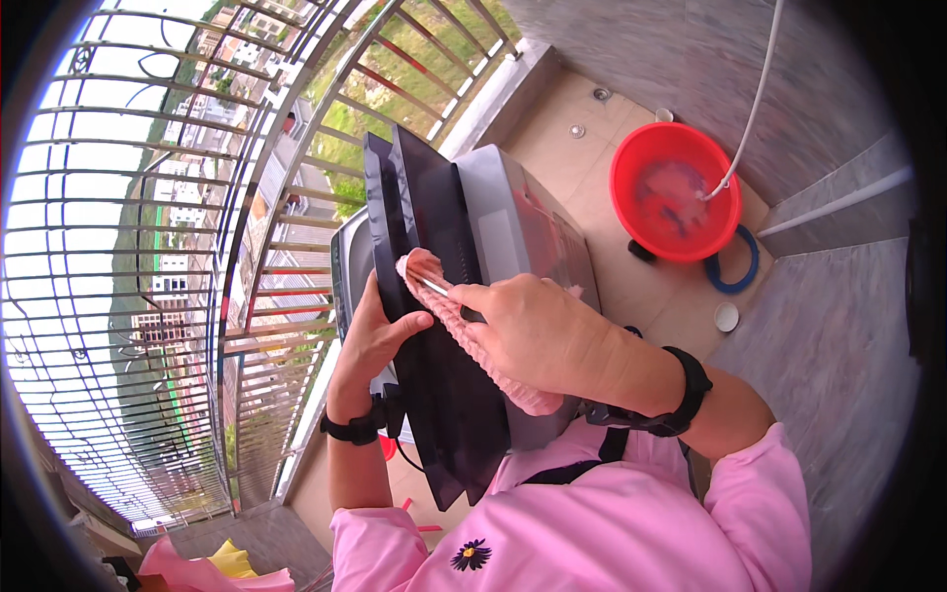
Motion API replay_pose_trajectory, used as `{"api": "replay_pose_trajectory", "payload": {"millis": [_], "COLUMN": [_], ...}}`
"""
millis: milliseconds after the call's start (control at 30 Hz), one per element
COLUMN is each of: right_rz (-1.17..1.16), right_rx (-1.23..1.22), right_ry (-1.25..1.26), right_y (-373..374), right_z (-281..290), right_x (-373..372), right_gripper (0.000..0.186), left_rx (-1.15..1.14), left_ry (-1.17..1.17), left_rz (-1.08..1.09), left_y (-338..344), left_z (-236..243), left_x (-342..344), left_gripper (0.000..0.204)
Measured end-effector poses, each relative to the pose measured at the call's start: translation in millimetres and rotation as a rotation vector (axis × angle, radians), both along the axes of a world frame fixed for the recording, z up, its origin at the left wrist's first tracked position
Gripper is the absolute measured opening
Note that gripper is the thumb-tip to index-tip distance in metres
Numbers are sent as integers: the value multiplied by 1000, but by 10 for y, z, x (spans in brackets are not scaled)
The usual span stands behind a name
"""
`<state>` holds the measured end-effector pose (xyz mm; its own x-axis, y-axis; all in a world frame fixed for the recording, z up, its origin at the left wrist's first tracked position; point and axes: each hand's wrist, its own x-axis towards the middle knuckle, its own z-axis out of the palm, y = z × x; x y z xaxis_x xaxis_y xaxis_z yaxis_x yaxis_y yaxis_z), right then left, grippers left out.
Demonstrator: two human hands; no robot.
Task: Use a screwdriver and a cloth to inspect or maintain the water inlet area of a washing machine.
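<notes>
My left hand (pixel 375 333) grips the left side of a long, glossy black appliance part (pixel 439 395), its thumb on the front and its fingers hidden behind. The part looks like two dark slabs with a groove between them, and I cannot tell its exact kind. My right hand (pixel 543 326) is closed round a pink textured cloth (pixel 422 264) and a thin silver rod (pixel 431 285). The cloth lies against the black part's right-hand slab, with the rod's far end pressed into it. Behind the part stands a grey, box-shaped machine (pixel 498 217), partly covered.
A red basin (pixel 621 212) of cloudy water stands on the tiled floor at the right, with a white hose (pixel 760 94) running into it. Beside it lie a blue ring (pixel 735 286) and a small white cup (pixel 726 316). Metal railings (pixel 232 296) close off the left side.
</notes>
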<state>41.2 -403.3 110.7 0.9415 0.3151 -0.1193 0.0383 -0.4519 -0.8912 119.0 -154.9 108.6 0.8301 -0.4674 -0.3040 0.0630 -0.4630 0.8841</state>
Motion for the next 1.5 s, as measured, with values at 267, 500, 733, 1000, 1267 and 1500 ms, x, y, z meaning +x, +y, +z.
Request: {"api": "replay_pose_trajectory", "payload": {"millis": [267,500,733,1000,1267,1500], "right_rz": [106,114,-2,-110,-13,5], "right_rx": [73,17,149,138,-177,-347], "right_ry": [-82,-79,-228,-194,-43,-137], "right_y": [-352,-233,-340,-228,-88,386], "right_z": [-227,-126,-262,-173,133,215], "right_x": [380,308,91,-182,-107,-56], "right_gripper": [34,34,32,30,24,26], "left_rx": [70,170,74,92,220,165], "left_ry": [-30,-216,-214,-182,-195,-220], "left_rz": [7,122,219,269,239,102], "left_y": [-79,-28,51,-116,-160,80], "left_z": [-58,-148,-283,-146,-37,-115], "left_x": [-15,20,77,14,-49,-55], "left_gripper": [59,46,38,36,48,84]}}
